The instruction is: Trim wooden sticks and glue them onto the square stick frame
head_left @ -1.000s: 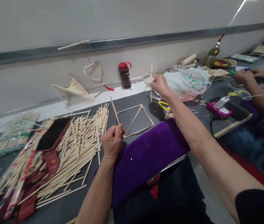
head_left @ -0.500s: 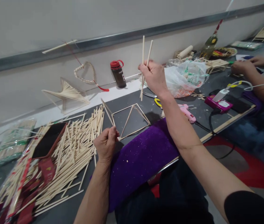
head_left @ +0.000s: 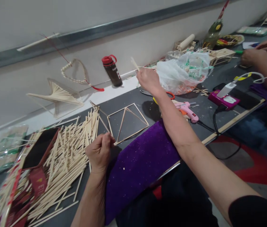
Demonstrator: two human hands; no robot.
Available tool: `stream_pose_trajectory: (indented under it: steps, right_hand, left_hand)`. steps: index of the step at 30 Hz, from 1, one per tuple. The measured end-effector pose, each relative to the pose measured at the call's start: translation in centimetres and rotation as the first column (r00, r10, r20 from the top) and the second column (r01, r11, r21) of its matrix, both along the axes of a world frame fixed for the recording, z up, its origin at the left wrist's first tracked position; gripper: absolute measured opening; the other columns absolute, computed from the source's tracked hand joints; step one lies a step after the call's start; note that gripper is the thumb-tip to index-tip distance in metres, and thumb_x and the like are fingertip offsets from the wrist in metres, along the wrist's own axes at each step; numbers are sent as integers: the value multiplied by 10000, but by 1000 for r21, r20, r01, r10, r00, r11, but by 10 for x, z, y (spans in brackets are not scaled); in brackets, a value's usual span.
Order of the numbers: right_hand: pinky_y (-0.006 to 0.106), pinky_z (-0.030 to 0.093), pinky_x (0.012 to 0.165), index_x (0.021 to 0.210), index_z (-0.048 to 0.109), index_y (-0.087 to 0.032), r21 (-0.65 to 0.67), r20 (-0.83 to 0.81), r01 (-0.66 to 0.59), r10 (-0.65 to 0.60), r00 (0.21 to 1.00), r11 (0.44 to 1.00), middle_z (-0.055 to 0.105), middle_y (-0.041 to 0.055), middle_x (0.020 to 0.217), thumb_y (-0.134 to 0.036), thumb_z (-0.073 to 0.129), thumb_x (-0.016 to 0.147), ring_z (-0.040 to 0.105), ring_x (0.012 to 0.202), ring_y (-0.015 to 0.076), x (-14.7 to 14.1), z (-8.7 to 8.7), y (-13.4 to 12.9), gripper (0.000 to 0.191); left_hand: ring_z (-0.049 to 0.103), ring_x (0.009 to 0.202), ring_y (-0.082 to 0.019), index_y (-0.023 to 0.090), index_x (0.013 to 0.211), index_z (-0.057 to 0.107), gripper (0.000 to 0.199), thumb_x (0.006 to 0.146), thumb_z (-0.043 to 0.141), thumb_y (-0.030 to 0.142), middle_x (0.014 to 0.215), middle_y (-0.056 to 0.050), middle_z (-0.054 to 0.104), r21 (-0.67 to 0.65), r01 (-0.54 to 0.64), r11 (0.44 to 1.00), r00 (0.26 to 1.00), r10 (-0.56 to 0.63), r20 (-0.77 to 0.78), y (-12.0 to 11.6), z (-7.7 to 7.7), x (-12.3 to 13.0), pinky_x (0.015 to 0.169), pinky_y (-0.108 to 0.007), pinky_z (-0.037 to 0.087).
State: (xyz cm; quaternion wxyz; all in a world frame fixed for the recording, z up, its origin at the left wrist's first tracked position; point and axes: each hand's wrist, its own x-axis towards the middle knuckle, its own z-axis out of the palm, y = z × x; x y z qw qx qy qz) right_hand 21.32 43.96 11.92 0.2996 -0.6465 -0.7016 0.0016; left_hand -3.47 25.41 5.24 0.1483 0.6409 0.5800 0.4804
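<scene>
My right hand [head_left: 149, 80] is closed around thin wooden sticks [head_left: 134, 64], held up above the table; their tips are blurred and the rest is hidden by the hand. My left hand [head_left: 99, 151] is closed in a pinch at the near left corner of a frame of glued wooden sticks [head_left: 129, 137], where a slanting stick meets the fingers. The frame lies on the dark table, with triangles of sticks rising from it. Left of that hand is a large pile of loose wooden sticks [head_left: 65, 157]. A purple cloth [head_left: 140, 164] covers the table edge between my arms.
A pink glue gun [head_left: 189, 113] and scissors [head_left: 170, 94] lie beside my right forearm. Behind are a plastic bag [head_left: 183, 71] and a dark bottle with red lid [head_left: 112, 71]. A magenta power block [head_left: 223, 99] sits right, near another person's hands [head_left: 256, 58]. A phone [head_left: 40, 149] lies left.
My right hand has lowered and the sticks in it have swung from upright to leaning left and away. My left hand stays at the frame's corner. The whole view has shifted slightly.
</scene>
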Motion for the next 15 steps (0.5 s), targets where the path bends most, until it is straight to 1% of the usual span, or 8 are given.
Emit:
stream_pose_trajectory:
  steps: [2, 4, 6, 7, 9, 11, 13, 15]
  right_hand:
    - [374, 471, 886, 1063, 636, -55, -133, 66, -84, 94, 993, 987, 667, 187, 1048, -145, 368, 964, 613, 1048, 268, -1, -13, 9, 299]
    - [349, 487, 863, 1037, 651, -44, -310, 111, -157, 200, 974, 938, 668, 200, 1031, -152, 460, 944, 628, 1021, 266, -6, -27, 14, 239]
    - [344, 514, 834, 1046, 649, -67, -439, 129, -186, 267, 955, 879, 662, 162, 1036, -213, 561, 923, 642, 971, 237, -13, -43, 16, 210]
    - [355, 526, 827, 1085, 634, -94, -481, 133, -192, 287, 948, 856, 650, 132, 1069, -256, 588, 919, 640, 963, 220, -16, -51, 16, 236]
    - [388, 539, 832, 1170, 590, -150, -544, 142, -203, 328, 934, 814, 613, 85, 1152, -325, 599, 919, 626, 991, 209, -21, -64, 17, 307]
    - [408, 536, 848, 1208, 568, -169, -574, 149, -211, 354, 923, 791, 590, 79, 1198, -342, 595, 920, 611, 1030, 219, -25, -73, 19, 337]
    - [412, 533, 855, 1210, 568, -154, -581, 151, -213, 362, 920, 785, 589, 93, 1202, -335, 595, 920, 610, 1032, 223, -26, -78, 22, 343]
    - [412, 534, 854, 1207, 570, -150, -578, 154, -202, 349, 924, 791, 590, 99, 1200, -335, 588, 924, 611, 1024, 217, -27, -80, 24, 338]
  left_hand:
    - [511, 435, -102, 181, 600, 639, 329, 875, 555, 342, 481, 20, 563, -1, 10, 1000, 1000, -10, -1, -1, 0, 0, 490, -224, 413]
    - [516, 446, -102, 182, 602, 638, 329, 882, 556, 334, 500, 18, 573, -3, 21, 1000, 1000, -21, 9, -1, -1, 1, 495, -225, 415]
    - [520, 458, -104, 184, 608, 641, 325, 887, 560, 329, 511, 18, 576, -12, 20, 1000, 1000, -20, 12, -2, -2, 1, 501, -227, 415]
    - [521, 459, -104, 184, 612, 643, 320, 888, 564, 327, 513, 17, 576, -14, 16, 1000, 1000, -16, 12, -2, -3, 1, 501, -229, 413]
    - [519, 459, -105, 186, 614, 645, 314, 887, 569, 321, 511, 17, 574, -13, 10, 1000, 1000, -10, 12, -3, -3, 1, 501, -233, 410]
    - [518, 459, -105, 187, 612, 646, 314, 889, 567, 313, 512, 17, 573, -5, 18, 1000, 1000, -18, 15, -3, -2, 2, 503, -235, 408]
    - [512, 458, -103, 189, 613, 649, 311, 888, 566, 306, 509, 18, 570, -3, 34, 999, 999, -34, 9, -4, -1, 3, 499, -234, 402]
    - [510, 461, -103, 187, 609, 647, 311, 886, 566, 304, 506, 18, 567, -7, 47, 999, 999, -47, -1, -4, 0, 4, 497, -234, 398]
